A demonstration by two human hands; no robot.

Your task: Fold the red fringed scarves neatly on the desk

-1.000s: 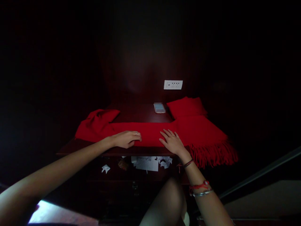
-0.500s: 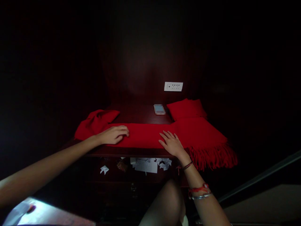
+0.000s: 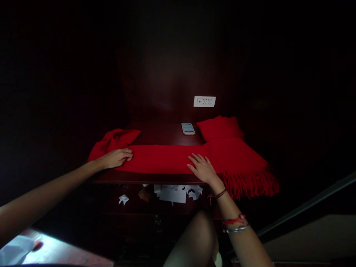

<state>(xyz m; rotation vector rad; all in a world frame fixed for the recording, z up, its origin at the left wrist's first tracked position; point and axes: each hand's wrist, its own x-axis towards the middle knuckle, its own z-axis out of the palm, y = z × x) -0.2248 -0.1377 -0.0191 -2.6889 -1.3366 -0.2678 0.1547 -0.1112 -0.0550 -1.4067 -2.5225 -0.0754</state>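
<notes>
A long red scarf (image 3: 164, 159) lies across a dark wooden shelf, its middle stretch flat. At the left it is bunched up; at the right it widens into a folded panel with a fringe (image 3: 250, 183) hanging over the shelf's front edge. My left hand (image 3: 118, 157), wearing a ring, rests at the left end of the flat stretch beside the bunch, its fingers curled together against the cloth. My right hand (image 3: 204, 168) lies palm down, fingers spread, on the scarf's right part.
Behind the scarf lies a phone (image 3: 188, 128) with its screen lit. A white socket panel (image 3: 204, 101) is on the back wall. The lower compartment holds papers (image 3: 172, 194), a crumpled white scrap (image 3: 123, 199) and a small brown item (image 3: 144, 195). My knee (image 3: 197, 233) is below.
My left hand has slid left along the scarf toward the bunched part. My right hand stays on the cloth in nearly the same place, and the scarf keeps its layout.
</notes>
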